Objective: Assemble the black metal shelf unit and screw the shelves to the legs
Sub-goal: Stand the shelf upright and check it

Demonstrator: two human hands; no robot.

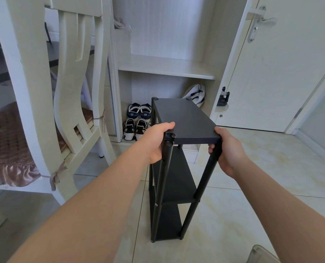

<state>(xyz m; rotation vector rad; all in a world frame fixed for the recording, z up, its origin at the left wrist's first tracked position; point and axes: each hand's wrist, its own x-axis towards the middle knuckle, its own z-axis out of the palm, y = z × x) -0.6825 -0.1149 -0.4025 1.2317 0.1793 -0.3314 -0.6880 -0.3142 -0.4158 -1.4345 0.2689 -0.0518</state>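
A black metal shelf unit (184, 118) stands upright on the tiled floor in the middle of the view, with a top shelf, two lower shelves and round black legs. My left hand (156, 141) grips the near left corner of the top shelf, thumb on top, beside the near left leg (162, 186). My right hand (228, 150) grips the near right corner and the top of the near right leg (205, 177), fingers curled round the tube. A screw head (156, 205) shows on the left leg at the middle shelf.
A cream wooden chair (78, 92) with a brown cushion lies tilted at the left. An open wardrobe (165, 67) stands behind the unit, with two pairs of shoes (137, 120) and a white bag at its bottom. A white door (271, 73) is at the right.
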